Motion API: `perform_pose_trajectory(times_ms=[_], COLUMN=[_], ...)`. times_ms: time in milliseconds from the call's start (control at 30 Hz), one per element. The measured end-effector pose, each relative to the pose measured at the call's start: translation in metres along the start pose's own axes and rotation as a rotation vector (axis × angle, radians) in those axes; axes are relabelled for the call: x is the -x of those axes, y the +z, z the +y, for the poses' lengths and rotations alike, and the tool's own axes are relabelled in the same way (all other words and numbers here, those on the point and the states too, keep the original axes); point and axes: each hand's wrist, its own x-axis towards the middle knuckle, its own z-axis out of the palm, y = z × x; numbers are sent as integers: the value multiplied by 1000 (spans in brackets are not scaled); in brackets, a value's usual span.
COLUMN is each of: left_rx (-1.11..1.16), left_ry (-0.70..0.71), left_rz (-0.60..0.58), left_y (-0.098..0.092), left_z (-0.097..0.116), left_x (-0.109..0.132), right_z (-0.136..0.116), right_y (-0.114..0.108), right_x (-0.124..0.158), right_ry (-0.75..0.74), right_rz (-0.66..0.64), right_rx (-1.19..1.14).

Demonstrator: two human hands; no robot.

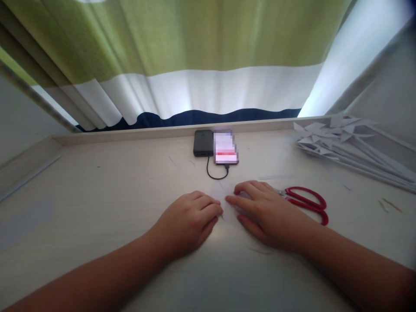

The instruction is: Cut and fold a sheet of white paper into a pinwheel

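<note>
A small piece of white paper (229, 213) lies on the pale table between my two hands. My left hand (191, 219) is closed, its fingers curled together at the paper's left edge with the tips pressing there. Over the right part of the sheet rests my right hand (264, 212), fingers spread and reaching left across it. Just beyond that hand are red-handled scissors (307, 200); their blades are mostly hidden behind it.
A black power bank (203, 143) is cabled to a lit phone (225, 146) near the table's raised back edge. Folded white paper pinwheels (325, 134) on long paper sticks lie at the right. Paper scraps (391, 205) are scattered about. Green and white curtains (195, 52) hang behind.
</note>
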Motion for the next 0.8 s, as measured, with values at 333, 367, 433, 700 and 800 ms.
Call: perform_pose_trajectory(times_ms=[333, 367, 433, 700, 800], left_rx=[-171, -185, -198, -202, -205], left_ry=[93, 101, 106, 79, 74], left_rz=[-14, -17, -32, -91, -122], left_y=[-3, -3, -4, -5, -6], left_z=[8, 9, 10, 10, 10], left_x=[5, 5, 6, 6, 6], right_z=[0, 0, 0, 1, 0], right_y=[-2, -2, -2, 0, 0], right_x=[0, 0, -1, 1, 2], right_ry=[-15, -12, -7, 1, 1], right_rz=[-21, -26, -36, -44, -38], right_rx=[34, 37, 40, 77, 81])
